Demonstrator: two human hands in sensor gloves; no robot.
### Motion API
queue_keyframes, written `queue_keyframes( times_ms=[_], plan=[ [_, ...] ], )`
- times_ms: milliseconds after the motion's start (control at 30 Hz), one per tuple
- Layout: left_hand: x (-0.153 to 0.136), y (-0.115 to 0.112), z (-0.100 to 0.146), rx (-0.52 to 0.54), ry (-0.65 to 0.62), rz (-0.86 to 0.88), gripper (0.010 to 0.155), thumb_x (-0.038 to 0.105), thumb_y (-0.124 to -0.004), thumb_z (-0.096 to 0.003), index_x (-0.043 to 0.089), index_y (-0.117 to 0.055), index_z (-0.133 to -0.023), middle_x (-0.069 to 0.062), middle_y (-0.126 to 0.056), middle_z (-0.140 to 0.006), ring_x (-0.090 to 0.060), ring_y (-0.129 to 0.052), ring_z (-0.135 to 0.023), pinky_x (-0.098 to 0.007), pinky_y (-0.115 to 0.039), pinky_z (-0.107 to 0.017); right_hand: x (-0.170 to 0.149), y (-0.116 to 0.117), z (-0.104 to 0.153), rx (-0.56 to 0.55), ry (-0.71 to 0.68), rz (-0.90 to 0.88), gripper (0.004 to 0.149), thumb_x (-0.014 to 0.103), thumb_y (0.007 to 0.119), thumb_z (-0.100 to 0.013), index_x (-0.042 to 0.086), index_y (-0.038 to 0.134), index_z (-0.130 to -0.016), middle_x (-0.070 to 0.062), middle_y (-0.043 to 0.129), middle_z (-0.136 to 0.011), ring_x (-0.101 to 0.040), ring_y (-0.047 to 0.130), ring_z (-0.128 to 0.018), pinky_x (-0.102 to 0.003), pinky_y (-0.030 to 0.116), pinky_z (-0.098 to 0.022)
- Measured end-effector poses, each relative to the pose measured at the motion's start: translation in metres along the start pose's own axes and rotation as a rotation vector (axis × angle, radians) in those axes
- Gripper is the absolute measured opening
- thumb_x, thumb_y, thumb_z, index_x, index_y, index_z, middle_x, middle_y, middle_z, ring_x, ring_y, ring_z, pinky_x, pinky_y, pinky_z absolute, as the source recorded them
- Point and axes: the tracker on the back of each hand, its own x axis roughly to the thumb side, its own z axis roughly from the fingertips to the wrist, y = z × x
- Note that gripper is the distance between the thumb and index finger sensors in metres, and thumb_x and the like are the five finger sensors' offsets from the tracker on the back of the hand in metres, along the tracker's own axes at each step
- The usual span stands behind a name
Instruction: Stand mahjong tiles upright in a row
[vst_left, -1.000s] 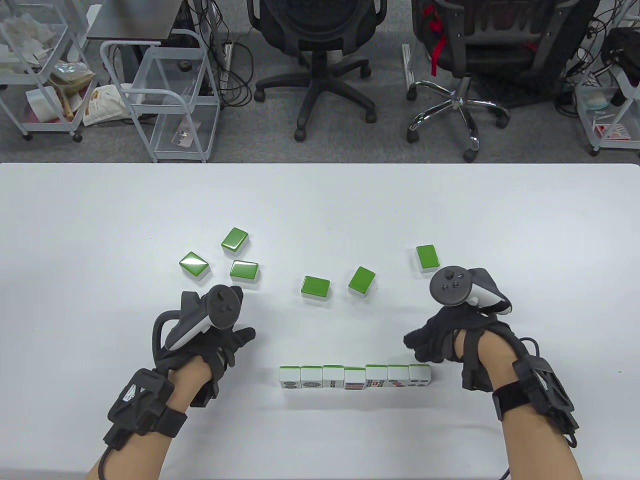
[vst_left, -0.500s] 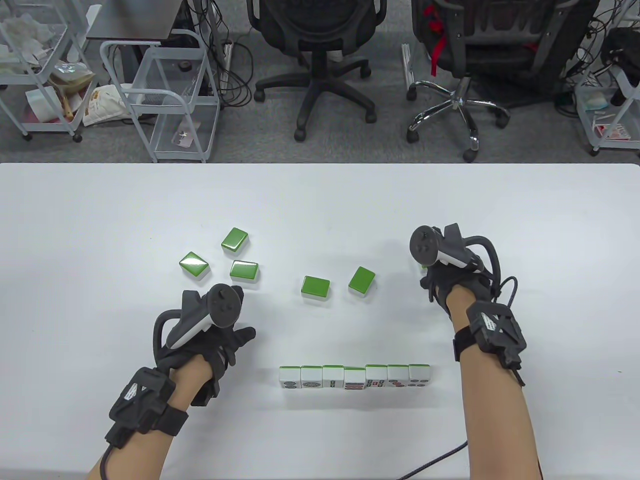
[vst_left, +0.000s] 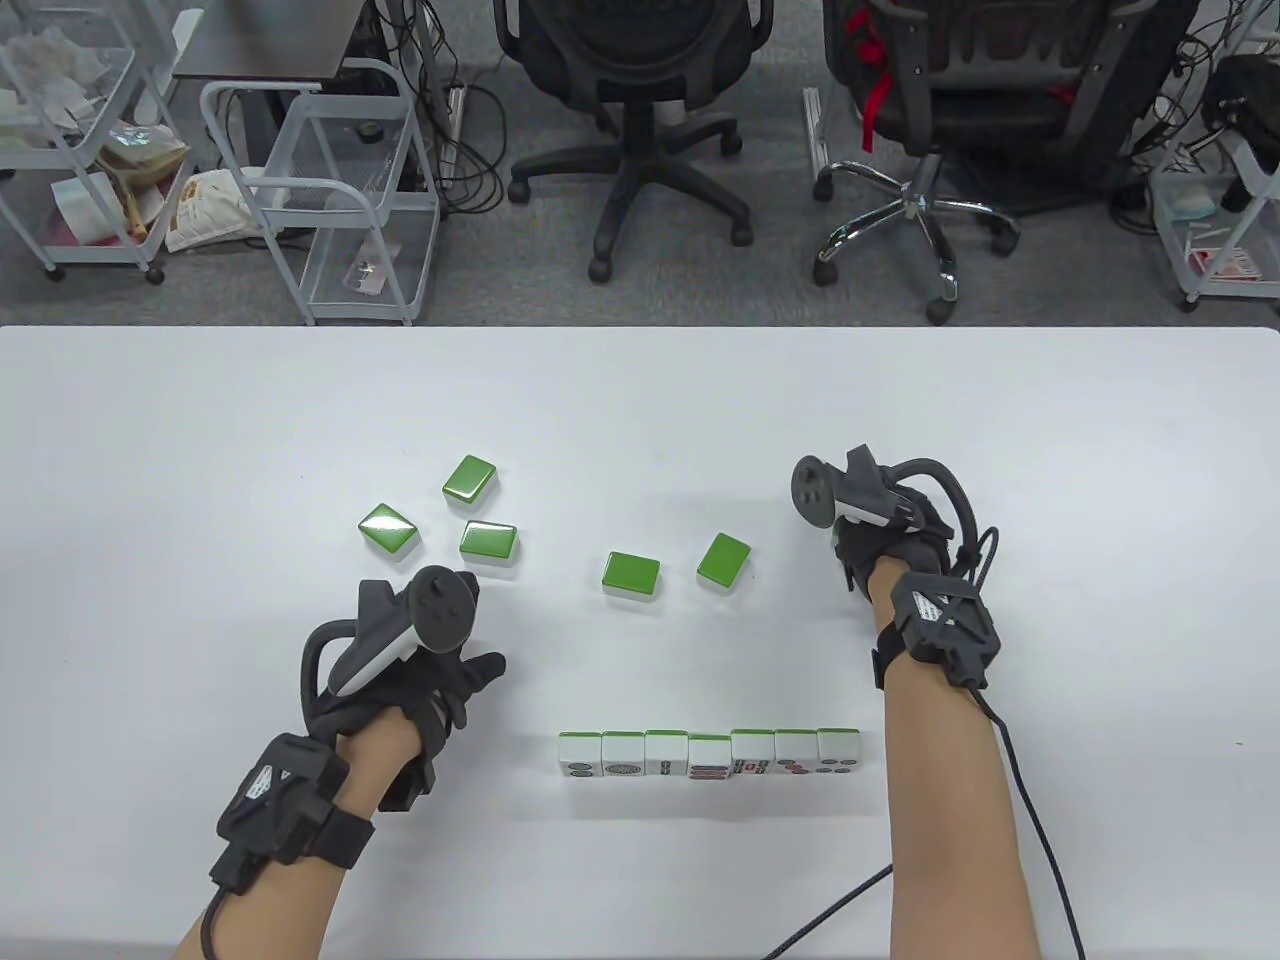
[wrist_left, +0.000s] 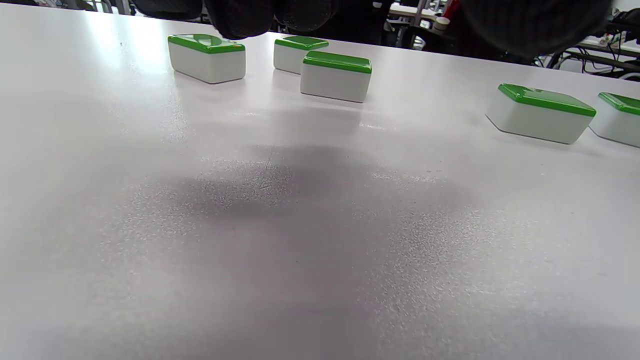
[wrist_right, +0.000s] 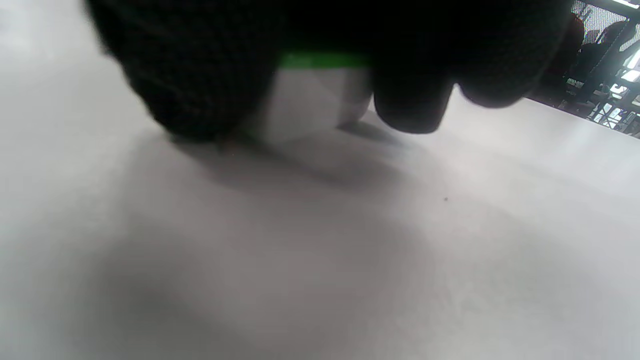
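Several mahjong tiles stand upright in a row (vst_left: 710, 753) near the front of the white table (vst_left: 640, 420), faces towards me. Several green-backed tiles lie face down further back: three at the left (vst_left: 470, 479) (vst_left: 390, 528) (vst_left: 488, 541) and two in the middle (vst_left: 631, 576) (vst_left: 724, 561). My right hand (vst_left: 885, 540) covers the far-right loose tile; in the right wrist view its fingers (wrist_right: 200, 75) grip this tile (wrist_right: 310, 100), which sits on the table. My left hand (vst_left: 440, 660) rests empty, fingers spread, left of the row. The left wrist view shows the flat tiles (wrist_left: 336, 75) ahead.
Beyond the table's far edge stand two office chairs (vst_left: 640, 120) (vst_left: 930, 150) and wire carts (vst_left: 330, 200). Bare table surface lies on both sides of the upright row and behind the loose tiles.
My right hand moved from the right end of the row back to the far-right flat tile and closed its fingers around it. My left hand stayed in place.
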Motion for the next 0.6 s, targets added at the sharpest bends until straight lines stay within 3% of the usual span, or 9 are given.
queue_keyframes(
  times_ms=[133,300,600],
  plan=[
    [-0.001,0.000,0.001,0.002,0.001,0.006,0.087,0.065,-0.069,-0.0272,0.033,-0.030,-0.099,0.003,-0.041,-0.113,-0.033,-0.053,-0.108,-0.054,-0.053,-0.075,-0.005,-0.003,0.009,0.050,-0.024,-0.167,0.079,0.035,0.094,-0.023,0.008,0.061,-0.090,-0.022,0.074,-0.089,-0.036,0.099,-0.062,-0.049,0.085,-0.045],
    [-0.001,0.000,0.001,0.000,-0.003,0.004,0.087,0.065,-0.069,-0.0273,0.033,-0.030,-0.099,0.003,-0.041,-0.113,-0.033,-0.053,-0.108,-0.054,-0.053,-0.075,-0.009,-0.016,0.043,0.094,-0.108,-0.337,0.079,0.031,0.093,-0.023,0.006,0.061,-0.091,-0.024,0.071,-0.090,-0.041,0.096,-0.064,-0.050,0.083,-0.046],
    [0.008,-0.004,0.001,-0.016,-0.018,0.000,0.087,0.065,-0.069,-0.0273,0.033,-0.030,-0.099,0.004,-0.041,-0.113,-0.033,-0.053,-0.108,-0.054,-0.053,-0.075,-0.012,-0.008,0.116,0.367,-0.236,-0.508,0.079,0.028,0.094,-0.023,0.005,0.062,-0.091,-0.027,0.070,-0.091,-0.043,0.094,-0.065,-0.051,0.082,-0.047]
  ],
)
